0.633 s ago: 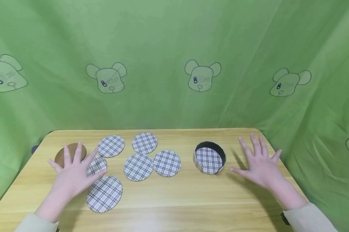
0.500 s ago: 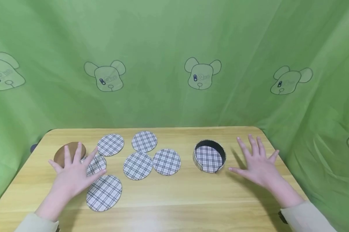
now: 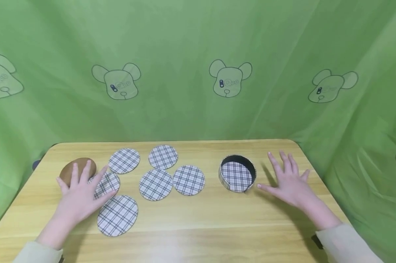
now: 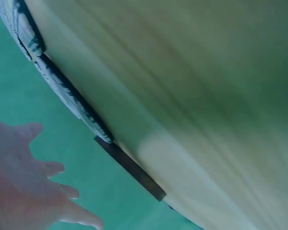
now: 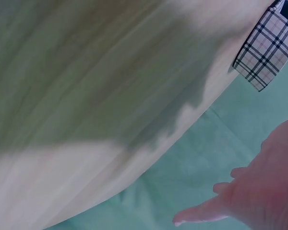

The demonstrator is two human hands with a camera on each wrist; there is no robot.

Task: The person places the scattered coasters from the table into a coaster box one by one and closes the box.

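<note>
My left hand (image 3: 77, 199) hovers with fingers spread over the table's left side, holding nothing. Beneath its fingers lie a brown disc (image 3: 66, 171) and a partly covered plaid coaster (image 3: 110, 182). Another plaid coaster (image 3: 117, 215) is just right of the wrist. On the right, my right hand (image 3: 290, 187) is also raised with fingers spread. Its thumb is nearest to a round plaid coaster holder (image 3: 223, 179), black inside, with a plaid surface at its bottom. The right wrist view shows the holder's wall (image 5: 266, 50) apart from the hand (image 5: 266, 187).
More plaid coasters lie flat: one at the back left (image 3: 124, 160), one at the back (image 3: 163, 157), and two touching near the middle, left (image 3: 156, 184) and right (image 3: 189, 180). A green curtain (image 3: 175, 91) hangs around the wooden table (image 3: 191, 226).
The head view has tilted down slightly, so the table and its things sit higher in it. The right hand has drifted a little left; both hands keep their fingers spread.
</note>
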